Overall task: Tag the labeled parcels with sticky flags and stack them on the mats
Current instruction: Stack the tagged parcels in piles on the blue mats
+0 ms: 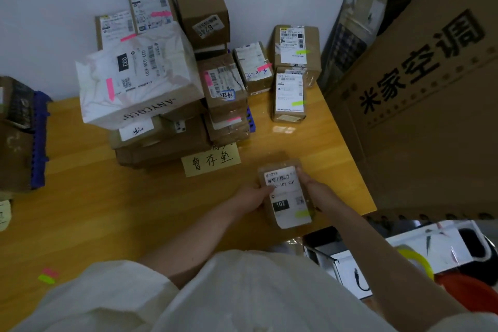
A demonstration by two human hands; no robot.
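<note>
While many pink- and green-flagged cardboard parcels [172,83] already stand stacked by the wall, we grip a small brown labelled parcel [287,195], green flag on, between left hand [253,198] and right hand [315,190] above the yellow wooden table [107,210], still to be stacked.

The yellow wooden table [113,205] is pretty loaded: a big stack of parcels [161,140] toward the wall, a handwritten yellow note [211,161] just in front of it, two green-flagged boxes [289,97] at the right, loose sticky flags [48,275] near the front-left edge.
</note>
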